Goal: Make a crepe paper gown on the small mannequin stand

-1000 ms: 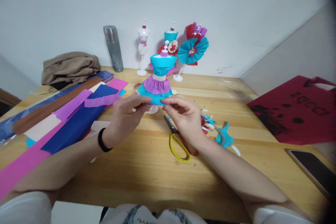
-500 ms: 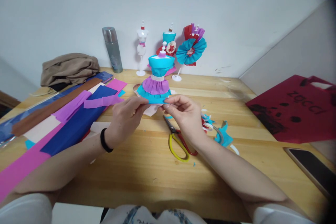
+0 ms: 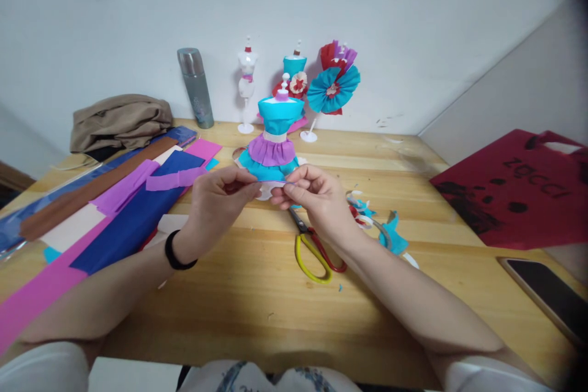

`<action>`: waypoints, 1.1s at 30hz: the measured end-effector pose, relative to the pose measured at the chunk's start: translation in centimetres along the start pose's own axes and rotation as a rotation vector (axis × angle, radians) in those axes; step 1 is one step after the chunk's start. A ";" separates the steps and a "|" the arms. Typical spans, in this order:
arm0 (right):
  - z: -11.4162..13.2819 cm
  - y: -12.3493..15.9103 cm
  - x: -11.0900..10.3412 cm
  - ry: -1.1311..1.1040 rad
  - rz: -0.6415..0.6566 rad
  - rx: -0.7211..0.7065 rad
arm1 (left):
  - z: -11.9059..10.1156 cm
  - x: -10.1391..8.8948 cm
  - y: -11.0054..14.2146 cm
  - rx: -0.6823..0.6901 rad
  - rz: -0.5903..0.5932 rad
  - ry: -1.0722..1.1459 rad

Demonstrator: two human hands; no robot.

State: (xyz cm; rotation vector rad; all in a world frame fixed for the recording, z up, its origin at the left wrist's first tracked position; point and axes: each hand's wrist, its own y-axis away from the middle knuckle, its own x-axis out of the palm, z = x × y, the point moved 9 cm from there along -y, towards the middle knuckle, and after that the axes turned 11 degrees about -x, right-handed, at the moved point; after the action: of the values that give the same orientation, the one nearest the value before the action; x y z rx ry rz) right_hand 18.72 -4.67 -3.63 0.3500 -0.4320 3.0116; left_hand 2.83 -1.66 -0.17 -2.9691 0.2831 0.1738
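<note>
My left hand [image 3: 215, 205] and my right hand [image 3: 315, 199] meet in front of a small mannequin [image 3: 275, 135] wearing a turquoise bodice, a purple ruffle and a turquoise skirt. Both hands pinch a purple crepe paper strip [image 3: 177, 179], which trails off to the left from my left fingers. The strip runs along the skirt's lower edge between my fingertips. Fingers of both hands are closed on it.
Yellow and red handled scissors [image 3: 312, 248] lie just below my right hand, with paper scraps [image 3: 390, 236] beside them. Coloured crepe sheets [image 3: 119, 208] cover the left side. Other dressed mannequins [image 3: 333, 86], a steel flask [image 3: 195, 89], brown cloth [image 3: 122, 119], a red bag [image 3: 519, 190] and a phone [image 3: 546, 297] stand around.
Both hands have drawn slightly closer together under the skirt, and my left wrist has turned, still pinching the purple strip.
</note>
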 end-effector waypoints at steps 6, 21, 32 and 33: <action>0.9 -0.2 -0.8 0.006 -0.077 -0.154 | -0.3 0.0 0.2 -0.044 0.018 0.068; 2.1 0.4 -1.4 0.187 -0.146 -0.318 | 0.2 0.7 0.3 -0.134 0.070 0.126; 3.5 0.9 -0.4 0.337 -0.019 -0.533 | -1.5 0.4 1.0 0.143 0.007 -0.023; 3.5 0.9 -0.4 0.334 -0.023 -0.539 | -1.7 0.3 1.2 0.202 -0.002 -0.052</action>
State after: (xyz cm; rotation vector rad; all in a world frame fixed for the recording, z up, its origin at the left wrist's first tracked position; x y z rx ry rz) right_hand 19.78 -6.58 -0.72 -0.1825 -1.1417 2.7000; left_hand 3.11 -3.18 1.32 -2.7603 0.2743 0.2085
